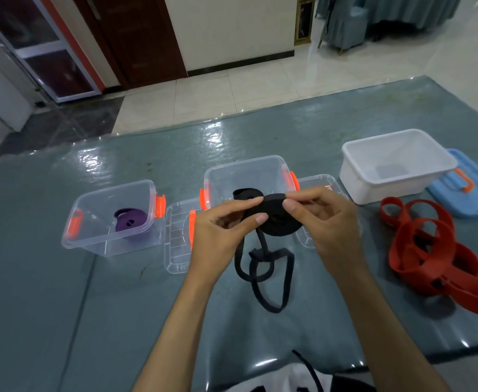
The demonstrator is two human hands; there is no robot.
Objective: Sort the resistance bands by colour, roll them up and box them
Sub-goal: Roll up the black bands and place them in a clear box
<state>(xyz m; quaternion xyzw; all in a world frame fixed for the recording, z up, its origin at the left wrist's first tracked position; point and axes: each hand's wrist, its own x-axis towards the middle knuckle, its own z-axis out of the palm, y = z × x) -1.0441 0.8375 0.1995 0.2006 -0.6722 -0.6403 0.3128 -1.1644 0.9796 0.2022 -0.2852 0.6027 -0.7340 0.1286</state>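
Both my forearms reach forward, bare, angling in toward each other. My left hand (218,222) is raised with its back to me, thumb and forefinger pinched together at the tips, the other fingers curled under. My right hand (321,215) sits level with it, just beside, thumb and forefinger pinching too, knuckles bent, wrist cocked slightly outward.

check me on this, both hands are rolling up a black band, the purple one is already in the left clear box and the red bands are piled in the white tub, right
Not quite. The head view shows the white tub holding no red bands; the red bands lie loose on the table in front of it. The rest stands: left hand and right hand roll the black band, and the purple band sits in the left clear box.
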